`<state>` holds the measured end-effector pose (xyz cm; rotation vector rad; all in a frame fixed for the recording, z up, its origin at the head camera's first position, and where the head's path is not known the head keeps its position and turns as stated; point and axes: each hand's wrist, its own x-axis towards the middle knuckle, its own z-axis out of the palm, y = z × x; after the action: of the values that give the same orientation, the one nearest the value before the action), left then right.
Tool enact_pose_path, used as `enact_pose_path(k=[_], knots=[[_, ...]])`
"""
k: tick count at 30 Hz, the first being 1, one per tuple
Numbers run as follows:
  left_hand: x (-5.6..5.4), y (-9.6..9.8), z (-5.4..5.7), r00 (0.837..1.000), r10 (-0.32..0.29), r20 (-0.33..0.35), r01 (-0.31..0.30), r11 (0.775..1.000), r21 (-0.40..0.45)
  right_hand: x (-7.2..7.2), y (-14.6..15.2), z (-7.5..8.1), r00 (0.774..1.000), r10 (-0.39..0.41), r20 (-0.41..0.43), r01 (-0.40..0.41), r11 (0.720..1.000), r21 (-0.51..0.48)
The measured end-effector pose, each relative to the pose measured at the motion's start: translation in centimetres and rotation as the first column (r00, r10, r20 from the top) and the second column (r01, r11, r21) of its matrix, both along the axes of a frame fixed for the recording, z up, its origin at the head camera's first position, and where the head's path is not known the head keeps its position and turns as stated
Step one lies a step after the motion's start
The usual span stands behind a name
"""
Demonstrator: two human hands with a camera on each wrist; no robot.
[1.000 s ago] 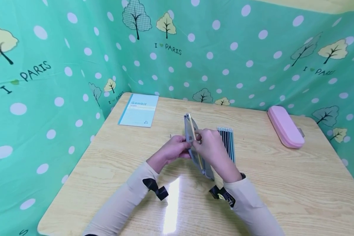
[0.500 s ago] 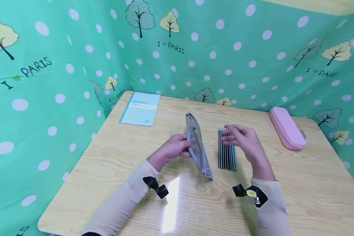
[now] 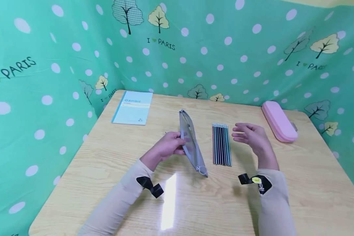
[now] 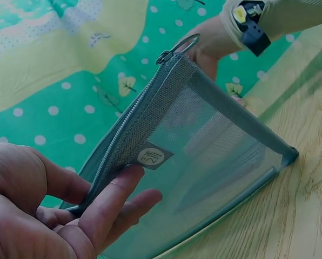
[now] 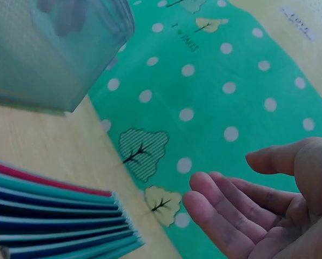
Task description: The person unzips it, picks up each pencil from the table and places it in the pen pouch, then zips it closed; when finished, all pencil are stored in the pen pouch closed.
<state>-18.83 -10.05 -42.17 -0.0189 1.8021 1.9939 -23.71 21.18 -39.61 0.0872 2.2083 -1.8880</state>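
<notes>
My left hand holds a grey mesh zip pouch upright on its long edge, fingers and thumb at its zipped top. In the left wrist view the pouch shows a small label and a ring on the zip end, with the zip partly parted. A faint long shape shows through the mesh. My right hand hovers to the right of a row of pencils, fingers loosely bent and holding nothing. In the right wrist view the pencils are dark blue, teal and red.
A light blue notebook lies at the back left of the wooden table. At the back right rests a pink pencil case. A green dotted cloth hangs behind and along the left side.
My right hand has come out of the pouch mouth, leaving the yellowish stick it held there inside, and moved right past the pencils. The left hand keeps holding the pouch.
</notes>
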Motion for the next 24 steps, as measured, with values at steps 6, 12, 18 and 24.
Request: enact_pose_path(k=[6, 12, 18, 24], knots=[[0.2, -0.4, 0.0, 1.0, 0.01, -0.011, -0.01, 1.0, 0.002, -0.9, 0.1, -1.5, 0.996, 0.034, 0.087, -0.036, 0.999, 0.018], [0.1, -0.6, 0.3, 1.0, -0.005, -0.024, 0.005, 1.0, 0.006, -1.7, 1.1, -3.0, 0.985, 0.075, 0.154, -0.078, 0.997, 0.018], [0.2, -0.5, 0.6, 0.999, -0.017, -0.034, 0.017, 1.0, 0.005, -2.4, 1.8, -4.5, 0.974, 0.108, 0.2, -0.122, 0.991, 0.056], [0.1, -0.2, 0.4, 0.999, -0.029, -0.023, 0.029, 1.0, 0.01, -2.9, 1.5, -5.1, 0.973, 0.065, 0.22, -0.102, 0.982, 0.161]])
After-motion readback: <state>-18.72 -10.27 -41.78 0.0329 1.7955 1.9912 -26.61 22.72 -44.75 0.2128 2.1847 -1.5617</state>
